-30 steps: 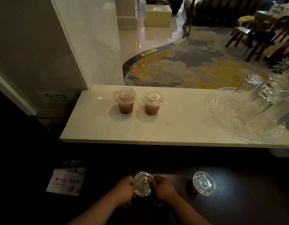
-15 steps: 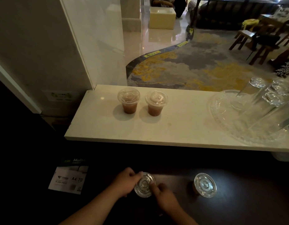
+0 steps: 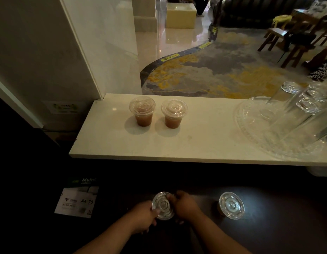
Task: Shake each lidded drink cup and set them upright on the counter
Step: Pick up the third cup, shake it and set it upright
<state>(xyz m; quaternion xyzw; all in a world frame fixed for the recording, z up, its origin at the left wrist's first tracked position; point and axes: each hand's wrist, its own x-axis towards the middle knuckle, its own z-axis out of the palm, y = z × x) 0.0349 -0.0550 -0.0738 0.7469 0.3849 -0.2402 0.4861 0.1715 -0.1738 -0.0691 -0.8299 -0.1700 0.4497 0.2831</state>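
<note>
Our left grip (image 3: 142, 215) and right grip (image 3: 186, 206) close from either side on the near clear plastic lidded cup (image 3: 163, 205), fingers curled round its rim and over the lid's edge; we judge this two-sided hold is meant to keep the lid seated for a shake, though we cannot tell whether we are pressing down or merely steadying; the cup sits low on the dark lower surface (image 3: 269, 235), close to our body, its contents hidden under the lid's glare; well to its right on the same dark surface waits a second clear lidded plastic cup (image 3: 232, 205), untouched; up on the pale stone surface (image 3: 195, 142) a clear lidded cup of brown drink (image 3: 142, 111) stands upright just beside another brown-filled lidded cup (image 3: 174, 113), near but apart, likely so that later cups can line up alongside; by that we reckon two are done and two remain; far right, upturned clear drinking glasses (image 3: 287, 107) rest on a patterned clear glass tray (image 3: 250, 129), well apart from the cups; a white pack of A4 paper (image 3: 76, 200) lies at the left.
</note>
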